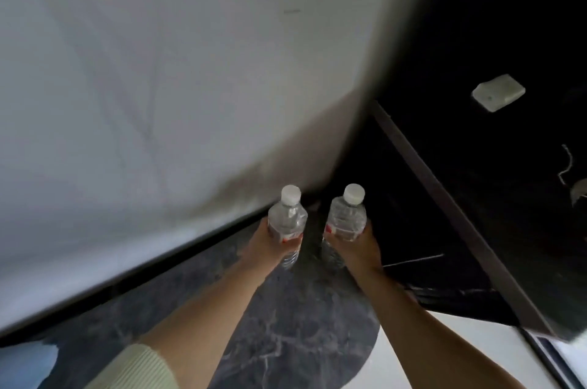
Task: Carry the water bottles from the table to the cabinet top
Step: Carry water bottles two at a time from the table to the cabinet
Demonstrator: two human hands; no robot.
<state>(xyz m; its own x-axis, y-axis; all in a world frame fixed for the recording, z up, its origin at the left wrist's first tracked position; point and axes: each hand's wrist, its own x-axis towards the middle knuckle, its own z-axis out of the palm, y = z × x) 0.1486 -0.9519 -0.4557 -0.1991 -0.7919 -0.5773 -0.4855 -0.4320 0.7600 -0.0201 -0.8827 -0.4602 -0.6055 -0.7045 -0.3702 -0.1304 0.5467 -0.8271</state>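
clear plastic fills both grips: the left hand (270,244) curls its fingers round the left bottle (286,223), and the right hand (359,245) wraps the right bottle (346,218) the same way. both bottles stand upright, white-capped, side by side and apart, above the dark marbled floor (286,341) beside a black cabinet (476,198); their water level cannot be told.

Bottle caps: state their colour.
White, on both bottles: the left bottle cap and the right bottle cap, seen in the head view.

A dark marbled round table (286,334) lies below; a black cabinet top (508,198) bears a small white block (498,92).
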